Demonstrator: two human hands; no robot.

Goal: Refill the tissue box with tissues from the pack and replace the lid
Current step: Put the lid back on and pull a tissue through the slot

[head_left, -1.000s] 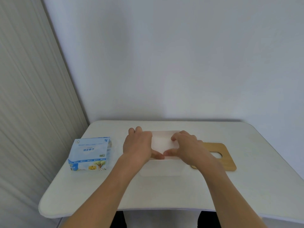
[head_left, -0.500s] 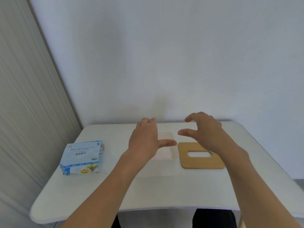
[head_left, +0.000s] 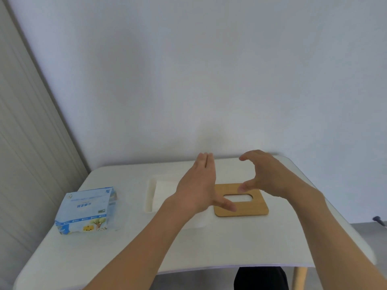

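A white tissue box (head_left: 151,195) sits lidless at the table's middle, with white tissues (head_left: 164,192) showing inside. Its wooden lid (head_left: 240,210), with an oval slot, lies flat just right of the box. The blue and white tissue pack (head_left: 85,208) stands at the left. My left hand (head_left: 199,185) hovers above the box's right part with straight fingers, holding nothing, and hides that part of the box. My right hand (head_left: 266,174) hovers over the lid's far edge, fingers and thumb spread in an arc, holding nothing.
The white table (head_left: 251,248) has rounded corners and stands against a pale wall. A ribbed panel (head_left: 27,143) runs along the left side. The floor and a small dark object (head_left: 378,219) show past the table's right edge.
Both hands have lifted off the tissue box and moved right toward the wooden lid. The view has tilted up and shifted right.
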